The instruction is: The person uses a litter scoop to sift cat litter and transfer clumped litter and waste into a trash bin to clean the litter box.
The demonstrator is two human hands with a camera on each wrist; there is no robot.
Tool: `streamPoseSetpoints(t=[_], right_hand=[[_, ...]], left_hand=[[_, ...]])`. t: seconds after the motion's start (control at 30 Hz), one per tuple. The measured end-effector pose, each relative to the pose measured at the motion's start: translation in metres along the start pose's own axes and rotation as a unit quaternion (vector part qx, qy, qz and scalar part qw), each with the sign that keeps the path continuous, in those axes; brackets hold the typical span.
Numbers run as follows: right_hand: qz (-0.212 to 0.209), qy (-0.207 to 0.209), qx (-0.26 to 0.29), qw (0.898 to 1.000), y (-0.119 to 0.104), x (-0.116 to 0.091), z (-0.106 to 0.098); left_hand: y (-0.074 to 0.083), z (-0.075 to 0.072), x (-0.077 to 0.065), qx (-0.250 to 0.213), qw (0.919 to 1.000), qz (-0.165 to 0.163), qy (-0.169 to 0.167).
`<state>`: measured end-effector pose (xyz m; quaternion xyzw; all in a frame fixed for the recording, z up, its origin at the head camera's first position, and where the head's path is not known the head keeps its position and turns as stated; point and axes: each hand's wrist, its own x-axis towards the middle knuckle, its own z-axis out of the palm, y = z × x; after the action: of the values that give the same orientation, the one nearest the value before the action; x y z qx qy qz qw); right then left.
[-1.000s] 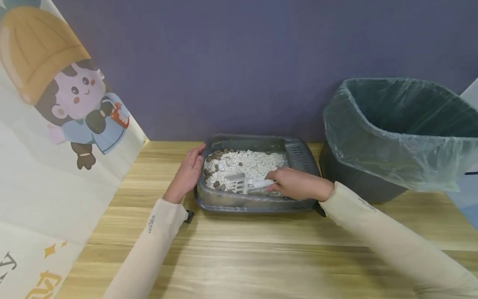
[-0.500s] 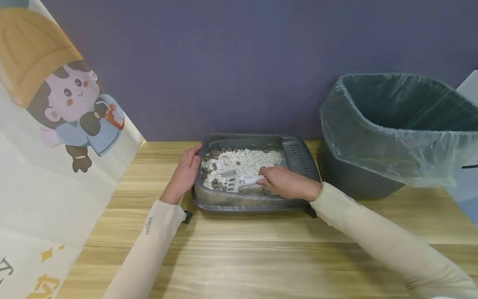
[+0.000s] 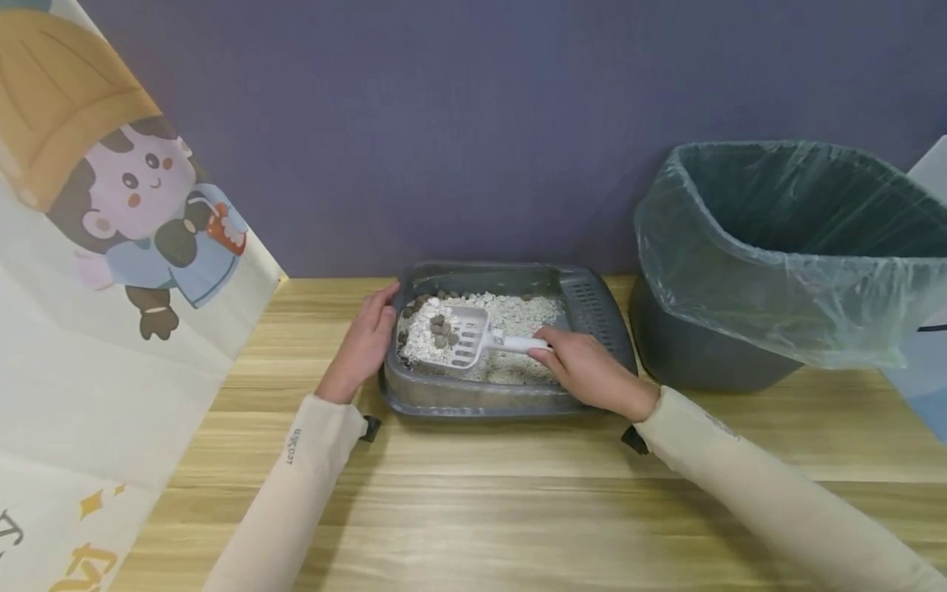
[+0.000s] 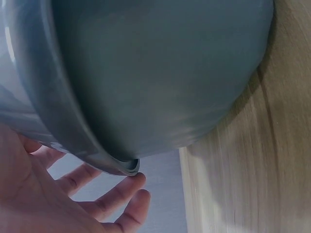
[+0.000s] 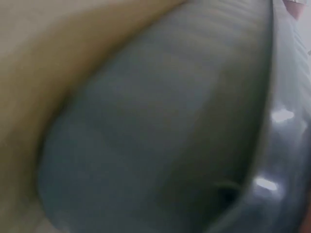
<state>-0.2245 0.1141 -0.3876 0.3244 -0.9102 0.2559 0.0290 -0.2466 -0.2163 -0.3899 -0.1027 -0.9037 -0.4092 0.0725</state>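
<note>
A grey litter box (image 3: 473,403) stands on the table, holding white granular cat litter (image 3: 510,308) and several brown clumps (image 3: 411,311) along its left side. Over the litter, my right hand (image 3: 592,370) grips the handle of a white slotted litter scoop (image 3: 473,329); brown clumps and some white litter lie in its head. My left hand (image 3: 360,345) rests against the box's left rim. In the left wrist view its fingers (image 4: 109,201) are spread and loosely straight, touching the lip from outside. The right wrist view is blurred and shows mainly the box's side wall (image 5: 160,121).
To the right of the box stands a grey trash bin (image 3: 703,353) with a clear plastic liner (image 3: 740,296) folded over its rim. A dark blue wall panel (image 3: 459,140) rises behind the box. Wooden table (image 3: 473,493) extends in front.
The scoop has come up from the litter near the box's front and now carries brown clumps in its head. The right hand has shifted slightly right; the left hand stays at the rim.
</note>
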Motion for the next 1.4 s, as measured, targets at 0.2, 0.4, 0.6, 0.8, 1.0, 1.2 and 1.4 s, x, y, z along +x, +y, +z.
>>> streamPoseSetpoints(t=[0.2, 0.4, 0.6, 0.8, 1.0, 1.2, 1.4], right_hand=[[0.015, 0.069, 0.033, 0.997, 0.002, -0.004, 0.008], [0.021, 0.098, 0.045, 0.994, 0.001, -0.004, 0.01], [0.034, 0.12, 0.061, 0.99, 0.001, -0.007, 0.01], [0.031, 0.148, 0.069, 0.986, 0.004, -0.008, 0.008], [0.028, 0.172, 0.067, 0.982, 0.007, -0.01, 0.009], [0.022, 0.183, 0.069, 0.981, 0.007, -0.011, 0.008], [0.019, 0.19, 0.073, 0.979, 0.006, -0.011, 0.008]], left_hand=[[-0.004, -0.003, -0.002, -0.001, 1.0, -0.006, -0.007], [-0.006, -0.005, -0.005, -0.001, 1.0, -0.006, -0.002], [-0.004, -0.003, -0.004, -0.002, 1.0, -0.003, -0.001], [-0.001, -0.002, -0.002, -0.002, 1.0, 0.002, -0.002], [0.0, -0.001, -0.001, -0.001, 1.0, 0.002, -0.005], [0.001, -0.001, -0.001, 0.002, 1.0, 0.002, -0.003], [0.0, -0.001, -0.001, 0.001, 1.0, 0.009, 0.003]])
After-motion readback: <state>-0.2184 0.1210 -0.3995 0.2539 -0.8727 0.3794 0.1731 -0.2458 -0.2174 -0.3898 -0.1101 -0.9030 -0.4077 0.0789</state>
